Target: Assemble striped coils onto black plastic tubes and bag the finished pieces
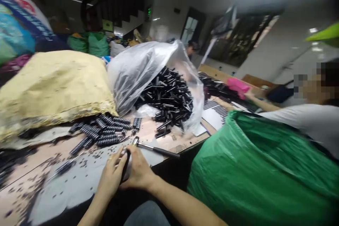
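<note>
While left hand and right hand clamp one narrow black piece, partly hidden, one tool, one green bag sit near.

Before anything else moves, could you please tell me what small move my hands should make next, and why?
I would probably shift the dark piece slightly left, farther over the grey sheet: the left hand and right hand hold it near the table's front edge, and a tool with a black handle lies close beside the right fingers.
</note>
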Demonstrator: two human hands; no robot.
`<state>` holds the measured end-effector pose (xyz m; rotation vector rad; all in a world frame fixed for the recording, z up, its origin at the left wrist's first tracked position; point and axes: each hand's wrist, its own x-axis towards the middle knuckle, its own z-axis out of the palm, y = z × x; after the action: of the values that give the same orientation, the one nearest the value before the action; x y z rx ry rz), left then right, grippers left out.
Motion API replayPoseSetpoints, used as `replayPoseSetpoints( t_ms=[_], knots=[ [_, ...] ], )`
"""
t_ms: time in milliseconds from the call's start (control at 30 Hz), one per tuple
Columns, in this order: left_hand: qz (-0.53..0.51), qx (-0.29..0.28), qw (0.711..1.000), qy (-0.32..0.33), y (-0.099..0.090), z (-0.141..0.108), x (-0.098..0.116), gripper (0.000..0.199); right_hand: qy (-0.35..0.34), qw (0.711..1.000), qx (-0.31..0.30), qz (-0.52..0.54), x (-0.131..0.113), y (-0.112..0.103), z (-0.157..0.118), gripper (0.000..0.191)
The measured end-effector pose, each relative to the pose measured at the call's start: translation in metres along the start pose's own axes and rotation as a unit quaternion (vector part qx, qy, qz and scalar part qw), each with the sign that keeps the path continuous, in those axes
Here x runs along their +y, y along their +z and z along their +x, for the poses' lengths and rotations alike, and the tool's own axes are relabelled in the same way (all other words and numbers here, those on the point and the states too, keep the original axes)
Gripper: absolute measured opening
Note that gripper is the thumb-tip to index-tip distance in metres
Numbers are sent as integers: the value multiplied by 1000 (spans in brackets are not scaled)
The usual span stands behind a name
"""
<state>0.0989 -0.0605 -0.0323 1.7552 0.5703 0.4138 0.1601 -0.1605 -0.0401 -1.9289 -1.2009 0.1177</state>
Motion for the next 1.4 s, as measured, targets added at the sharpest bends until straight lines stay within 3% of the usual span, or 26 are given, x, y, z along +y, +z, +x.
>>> replayPoseSetpoints(
  t_ms=[133, 233, 267, 367, 467, 667, 833, 900, 1000, 1133, 1200, 1300, 1400],
  knots=[
    [239, 37, 947, 211, -3, 10, -44, 37, 27, 996, 13, -89, 7, 13, 1, 85],
    [326, 28, 889, 319, -15, 16, -71, 35, 81, 982, -6, -171, 15, -4, -1, 90],
    [348, 24, 869, 351, -21, 17, -76, 35, 120, 970, 0, -212, 19, -14, -2, 83],
    [432, 35, 818, 378, -36, 15, -77, 36, 231, 923, 8, -307, 36, -48, -5, 36],
    [501, 44, 792, 346, -40, 6, -62, 34, 241, 919, -24, -311, 41, -67, -5, 12],
    [529, 20, 796, 292, -35, 1, -42, 39, 178, 957, -35, -228, 8, -60, -12, 32],
    [524, 18, 813, 253, -22, -5, -40, 39, 184, 937, -113, -276, -13, -50, -21, 32],
    [520, 13, 816, 253, -11, -9, -40, 38, 186, 943, -90, -260, -22, -49, -17, 35],
    [522, 0, 815, 252, 3, -14, -41, 50, 133, 969, -66, -199, -39, -39, -9, 40],
    [532, -21, 806, 258, 9, -15, -46, 48, 92, 948, -197, -232, -54, -19, -4, 38],
    [523, -23, 814, 253, 10, -9, -46, 42, 109, 936, -213, -257, -54, -18, -3, 39],
    [494, 15, 844, 210, 6, 5, -37, 38, 162, 932, -159, -284, -41, -33, -2, 42],
    [475, 87, 856, 185, -26, 11, -20, 44, 215, 910, -111, -336, -8, -58, -1, 40]
  ],
)
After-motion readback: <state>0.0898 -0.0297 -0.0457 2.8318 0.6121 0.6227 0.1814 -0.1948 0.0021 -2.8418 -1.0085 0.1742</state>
